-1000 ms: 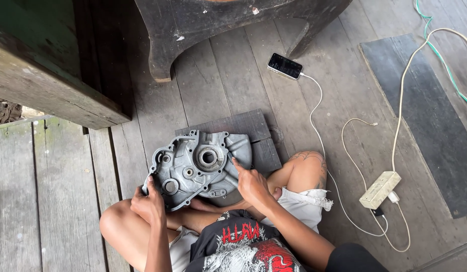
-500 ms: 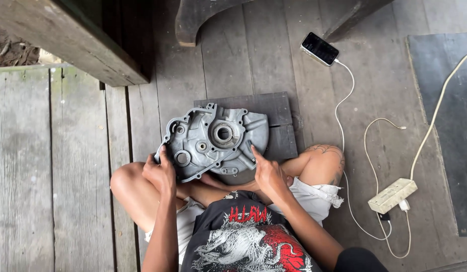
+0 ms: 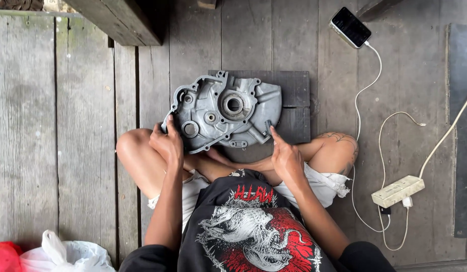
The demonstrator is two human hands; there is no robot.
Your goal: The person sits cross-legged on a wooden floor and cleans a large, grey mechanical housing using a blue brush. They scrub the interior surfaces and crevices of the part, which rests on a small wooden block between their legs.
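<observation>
While the grey engine casing (image 3: 226,111) lay on a dark board (image 3: 294,88), the left hand (image 3: 168,143) gripped its edge and the right hand (image 3: 285,156) touched its other edge with open fingers, steadying it.

A home porch, by the look. Weathered planks (image 3: 82,151), a phone (image 3: 350,26) charging off a power strip (image 3: 397,191).

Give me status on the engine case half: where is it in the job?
Done: the grey engine case half lies flat on a dark board, inner face up. In hand: left hand grips its left edge, right hand touches its lower right edge. Left: no tools or other parts in view, so further steps can't be judged.
</observation>
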